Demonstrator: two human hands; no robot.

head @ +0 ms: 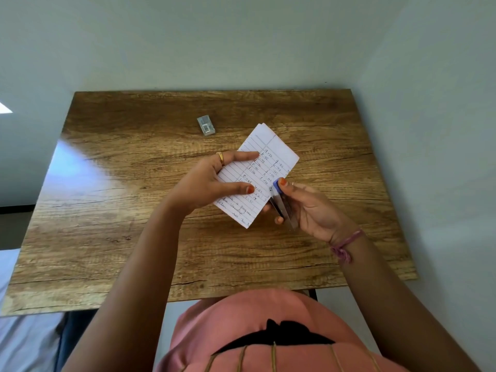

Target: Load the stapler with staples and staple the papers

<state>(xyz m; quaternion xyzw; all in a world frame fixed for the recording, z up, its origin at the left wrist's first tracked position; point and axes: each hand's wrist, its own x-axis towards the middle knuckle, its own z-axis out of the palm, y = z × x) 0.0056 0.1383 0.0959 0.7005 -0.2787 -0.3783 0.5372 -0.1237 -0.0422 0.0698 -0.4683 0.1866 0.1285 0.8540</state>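
My left hand (212, 181) holds a folded stack of lined, handwritten papers (271, 154) above the middle of the wooden table (120, 210), thumb and fingers pinching its left side. A small stapler (283, 204) with a blue tip and metal body is gripped in my right hand (308, 208), its jaws at the papers' right edge near the lower corner. A small box of staples (206, 125) lies on the table, farther back and to the left of the papers.
The table stands against a pale wall (241, 44), with its near edge just in front of my body. A light-coloured surface (16, 345) shows at the lower left beside the table.
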